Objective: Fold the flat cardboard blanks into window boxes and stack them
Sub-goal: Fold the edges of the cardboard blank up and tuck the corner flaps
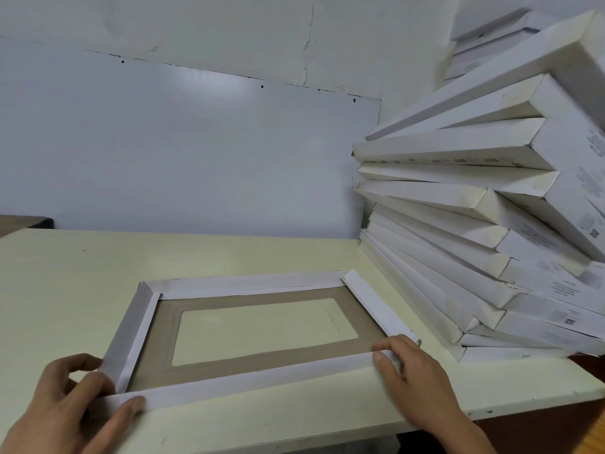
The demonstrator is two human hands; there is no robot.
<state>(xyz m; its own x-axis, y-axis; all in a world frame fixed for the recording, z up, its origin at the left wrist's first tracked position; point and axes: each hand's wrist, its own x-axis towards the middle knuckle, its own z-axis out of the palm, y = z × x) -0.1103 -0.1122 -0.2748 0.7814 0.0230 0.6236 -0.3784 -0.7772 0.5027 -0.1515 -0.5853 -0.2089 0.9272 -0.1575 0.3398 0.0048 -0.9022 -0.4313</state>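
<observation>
A cardboard window box (262, 358) lies on the cream table (98, 257) with its grey-brown inside up and a rounded rectangular window in the middle. Its four white side flaps are folded up and inward. My left hand (68, 404) grips the near left corner, thumb on the near flap and fingers behind the left flap. My right hand (412, 375) pinches the near right corner, where the near flap meets the right flap. A leaning stack of folded white boxes (474, 224) rises at the right.
A pale wall panel (196, 142) stands behind the table. The stack of boxes fans out and leans over the table's right end. More white packs (484, 37) sit high at the back right. The table's near edge runs just under my hands.
</observation>
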